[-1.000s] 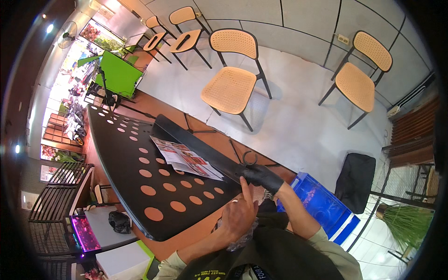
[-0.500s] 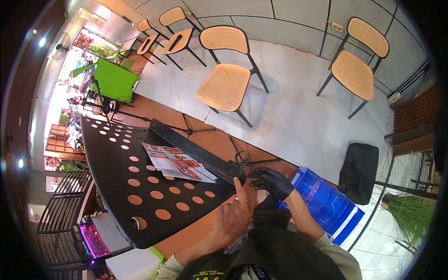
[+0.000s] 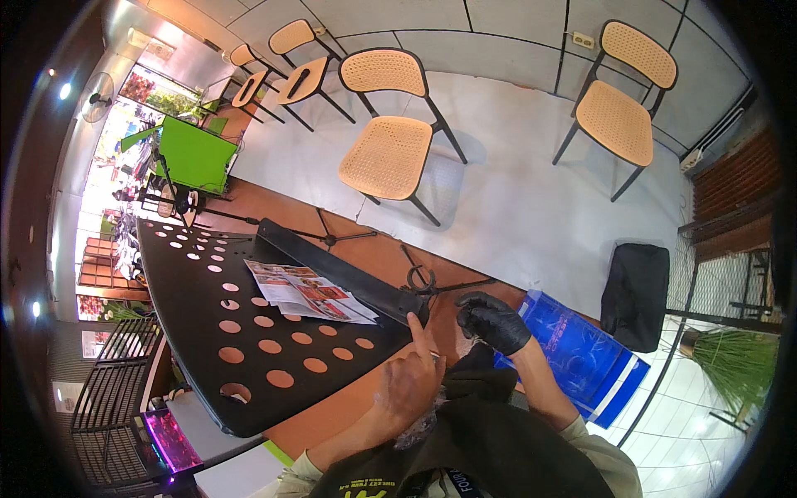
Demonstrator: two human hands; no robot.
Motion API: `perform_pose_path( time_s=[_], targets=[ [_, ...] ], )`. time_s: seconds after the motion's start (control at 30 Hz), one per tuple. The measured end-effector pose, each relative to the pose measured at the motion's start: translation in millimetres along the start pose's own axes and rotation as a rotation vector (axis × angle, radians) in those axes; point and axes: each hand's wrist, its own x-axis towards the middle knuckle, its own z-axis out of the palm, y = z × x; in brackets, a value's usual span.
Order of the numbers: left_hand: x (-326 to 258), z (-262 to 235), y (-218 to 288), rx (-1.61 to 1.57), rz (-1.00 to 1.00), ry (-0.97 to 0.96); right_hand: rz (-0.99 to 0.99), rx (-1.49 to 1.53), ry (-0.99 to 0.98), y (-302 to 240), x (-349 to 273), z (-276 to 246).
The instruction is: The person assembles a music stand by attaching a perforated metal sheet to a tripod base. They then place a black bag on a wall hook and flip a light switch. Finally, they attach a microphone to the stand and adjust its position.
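A black perforated music-stand desk (image 3: 249, 349) lies tilted in front of me with a colourful printed leaflet (image 3: 309, 292) resting against its lower lip (image 3: 349, 270). My bare left hand (image 3: 411, 383) is seen from the back, its index finger stretched up to touch the right end of that lip. Crinkled clear plastic (image 3: 418, 427) shows at its wrist; the palm is hidden. My right hand (image 3: 491, 321), in a black glove, hovers just right of the lip's end with its fingers curled in and nothing visible in them.
The stand's folding legs (image 3: 423, 278) lie on the brown floor strip behind the desk. A blue plastic bag (image 3: 581, 361) and a black bag (image 3: 635, 295) sit at my right. Wicker chairs (image 3: 390, 153) stand on the pale floor beyond; a green stand (image 3: 193, 156) is at far left.
My gloved right hand has come off the end of the stand's lip and drawn back to the right. My left index finger now points up at that end.
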Motion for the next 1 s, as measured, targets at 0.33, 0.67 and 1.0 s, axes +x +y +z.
perform_pose_path(
  time_s=[0.33,0.67,1.0],
  targets=[
    [2,-4,3,-0.035,0.012,-0.004,0.328,0.426,0.032,57,32,15],
    [-1,9,-10,-0.069,-0.038,-0.136,0.101,0.811,-0.011,87,44,72],
    [4,22,-22,0.07,0.064,0.071,-0.036,1.13,-0.025,114,55,96]
  ],
)
